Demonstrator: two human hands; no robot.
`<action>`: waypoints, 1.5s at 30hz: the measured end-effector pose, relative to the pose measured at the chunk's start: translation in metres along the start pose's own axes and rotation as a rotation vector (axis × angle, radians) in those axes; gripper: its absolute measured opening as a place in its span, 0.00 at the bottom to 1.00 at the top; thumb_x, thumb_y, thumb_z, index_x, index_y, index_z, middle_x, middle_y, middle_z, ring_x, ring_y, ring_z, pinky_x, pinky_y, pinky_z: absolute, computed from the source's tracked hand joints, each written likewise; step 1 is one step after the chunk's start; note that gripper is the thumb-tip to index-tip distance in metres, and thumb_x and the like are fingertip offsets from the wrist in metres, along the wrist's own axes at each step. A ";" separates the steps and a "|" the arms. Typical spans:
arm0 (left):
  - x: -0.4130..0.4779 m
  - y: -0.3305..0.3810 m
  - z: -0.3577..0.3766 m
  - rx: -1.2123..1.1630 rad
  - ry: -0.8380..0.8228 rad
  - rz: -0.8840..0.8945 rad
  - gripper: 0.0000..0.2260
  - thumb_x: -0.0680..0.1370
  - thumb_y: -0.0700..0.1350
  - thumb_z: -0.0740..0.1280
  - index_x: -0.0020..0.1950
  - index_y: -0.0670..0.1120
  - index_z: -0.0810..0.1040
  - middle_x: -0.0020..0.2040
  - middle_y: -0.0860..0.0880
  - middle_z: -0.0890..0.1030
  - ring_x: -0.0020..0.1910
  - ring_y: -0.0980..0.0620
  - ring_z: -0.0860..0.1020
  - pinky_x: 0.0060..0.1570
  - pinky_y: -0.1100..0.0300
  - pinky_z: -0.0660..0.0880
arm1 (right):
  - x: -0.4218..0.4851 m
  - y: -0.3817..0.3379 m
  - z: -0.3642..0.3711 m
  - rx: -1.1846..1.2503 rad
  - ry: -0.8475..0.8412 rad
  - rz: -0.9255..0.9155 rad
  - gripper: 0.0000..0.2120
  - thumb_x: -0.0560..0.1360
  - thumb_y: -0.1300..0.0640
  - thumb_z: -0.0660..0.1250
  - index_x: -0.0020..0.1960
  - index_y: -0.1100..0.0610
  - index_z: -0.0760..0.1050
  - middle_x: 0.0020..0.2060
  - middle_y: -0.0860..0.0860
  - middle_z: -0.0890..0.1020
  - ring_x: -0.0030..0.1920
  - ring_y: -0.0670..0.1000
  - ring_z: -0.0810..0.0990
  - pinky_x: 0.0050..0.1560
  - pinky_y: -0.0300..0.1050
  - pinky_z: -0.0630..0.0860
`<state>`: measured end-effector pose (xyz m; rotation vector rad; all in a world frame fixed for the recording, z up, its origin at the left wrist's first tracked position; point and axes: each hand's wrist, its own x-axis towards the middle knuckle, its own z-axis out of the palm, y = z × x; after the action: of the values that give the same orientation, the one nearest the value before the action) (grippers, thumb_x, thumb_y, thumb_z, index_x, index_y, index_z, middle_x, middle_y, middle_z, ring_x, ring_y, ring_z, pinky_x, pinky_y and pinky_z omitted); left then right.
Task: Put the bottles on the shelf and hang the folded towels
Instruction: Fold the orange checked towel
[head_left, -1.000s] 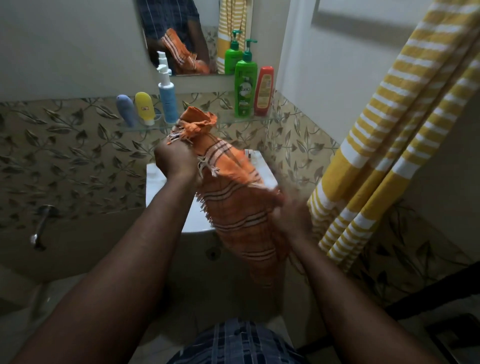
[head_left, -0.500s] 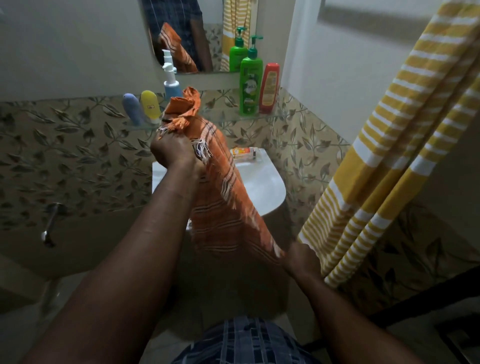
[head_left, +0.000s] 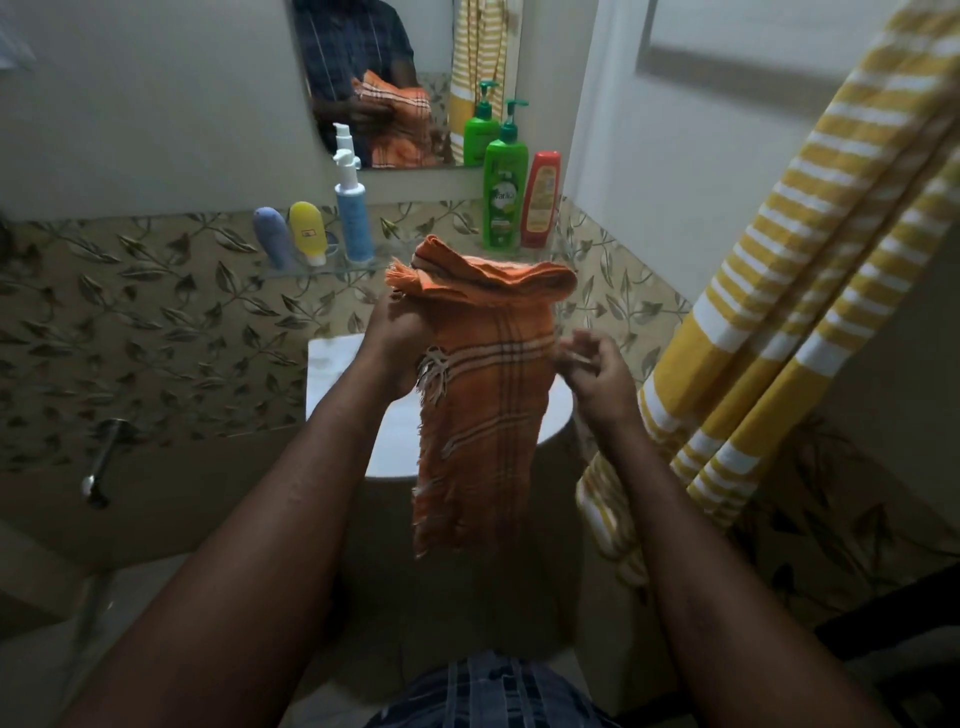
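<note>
An orange striped towel (head_left: 483, 415) hangs folded lengthwise in front of me, above the white sink (head_left: 343, 364). My left hand (head_left: 397, 338) grips it near the top, where the fringed end flops over. My right hand (head_left: 592, 364) sits just right of the towel's edge, fingers loosely curled; whether it pinches the edge is unclear. On the glass shelf (head_left: 296, 270) stand a blue tube (head_left: 270, 236), a yellow tube (head_left: 307, 231), a white-and-blue pump bottle (head_left: 352, 213), a green pump bottle (head_left: 505, 192) and a red bottle (head_left: 541, 200).
A yellow-and-white striped towel (head_left: 779, 291) hangs down the right wall. A mirror (head_left: 405, 78) above the shelf reflects me and the orange towel. A metal tap (head_left: 101, 462) juts out low on the left tiled wall.
My right hand rose from the towel's lower corner to beside its upper part. The towel, earlier stretched diagonally, now hangs straight down from my left hand.
</note>
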<state>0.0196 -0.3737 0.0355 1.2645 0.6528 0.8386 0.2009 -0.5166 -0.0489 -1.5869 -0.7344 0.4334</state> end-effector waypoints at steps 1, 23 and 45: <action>-0.001 -0.001 0.000 0.011 -0.030 -0.005 0.11 0.85 0.37 0.63 0.46 0.46 0.80 0.37 0.49 0.85 0.39 0.49 0.84 0.40 0.56 0.82 | 0.005 -0.010 -0.003 0.122 -0.056 0.021 0.34 0.72 0.45 0.79 0.72 0.56 0.72 0.62 0.49 0.82 0.60 0.39 0.81 0.59 0.36 0.79; -0.007 -0.024 0.010 0.024 -0.047 0.086 0.13 0.77 0.45 0.77 0.60 0.42 0.83 0.54 0.44 0.88 0.52 0.46 0.87 0.53 0.50 0.85 | 0.009 -0.050 0.003 0.055 0.192 -0.085 0.30 0.68 0.27 0.73 0.48 0.54 0.85 0.44 0.51 0.89 0.49 0.53 0.88 0.54 0.62 0.84; -0.016 -0.025 0.003 0.203 -0.134 0.073 0.11 0.77 0.56 0.74 0.47 0.49 0.85 0.46 0.39 0.87 0.46 0.39 0.86 0.53 0.35 0.81 | 0.006 -0.111 0.025 -0.951 -0.371 -0.470 0.22 0.73 0.36 0.75 0.60 0.48 0.83 0.47 0.47 0.85 0.45 0.48 0.81 0.39 0.40 0.72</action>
<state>0.0176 -0.3903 0.0115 1.5218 0.5981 0.7539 0.1663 -0.4915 0.0568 -2.1234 -1.7291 -0.0041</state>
